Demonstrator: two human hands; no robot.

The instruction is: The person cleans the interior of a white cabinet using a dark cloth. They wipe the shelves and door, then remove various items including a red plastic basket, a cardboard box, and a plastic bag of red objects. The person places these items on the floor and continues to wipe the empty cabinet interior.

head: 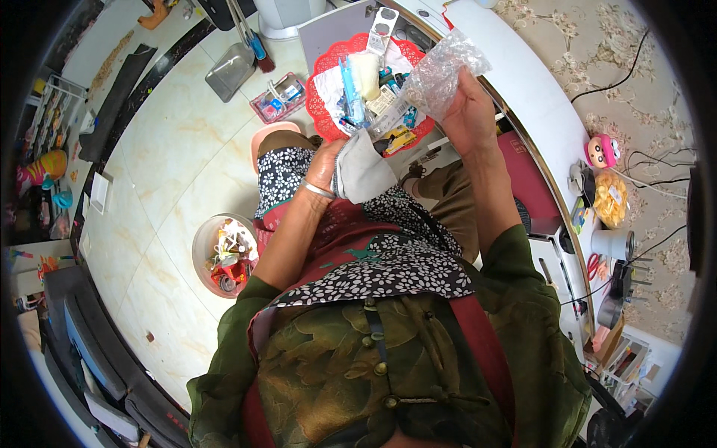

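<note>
My left hand (325, 163), with a silver bangle at its wrist, grips a pale grey cloth (365, 171) above my lap. A crinkled clear plastic bag (445, 67) is pinched in my right hand (470, 115), over the right side of a red plastic tray (320, 67) with a lacy rim. In the tray lie a light blue packet (351, 89), a cream-coloured pack (366, 73), a yellow packet (400, 140) and several small teal items. A white card with two round dark spots (383, 29) lies across the tray's far rim.
A pink basket of small boxes (278, 99) stands on the tiled floor left of the tray, near a dustpan (231, 70) and brush (262, 55). A bin holding rubbish (200, 252) stands by my left side. A white desk (538, 73) curves along my right.
</note>
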